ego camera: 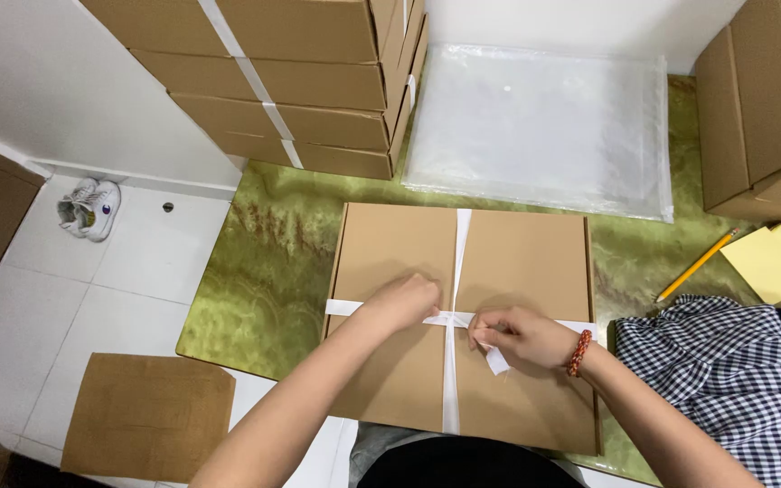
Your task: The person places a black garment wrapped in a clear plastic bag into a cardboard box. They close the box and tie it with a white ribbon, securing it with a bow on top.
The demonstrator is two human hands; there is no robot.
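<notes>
A flat brown cardboard box (517, 262) lies on the green marbled table (273, 262) in front of me. A white ribbon (459, 244) runs across it lengthwise and crosswise, meeting near the middle. My left hand (401, 301) presses down beside the crossing and pinches the ribbon there. My right hand (522, 336), with a red bead bracelet on the wrist, grips a loose ribbon end just right of the crossing.
Tied cardboard boxes (300, 81) are stacked at the back left, more boxes (766, 99) at the right. Clear plastic bags (544, 126) lie behind the box. A pencil (698, 265), yellow papers (775, 262), checked cloth (716, 361); cardboard sheet (146, 416) and shoes (89, 208) on the floor.
</notes>
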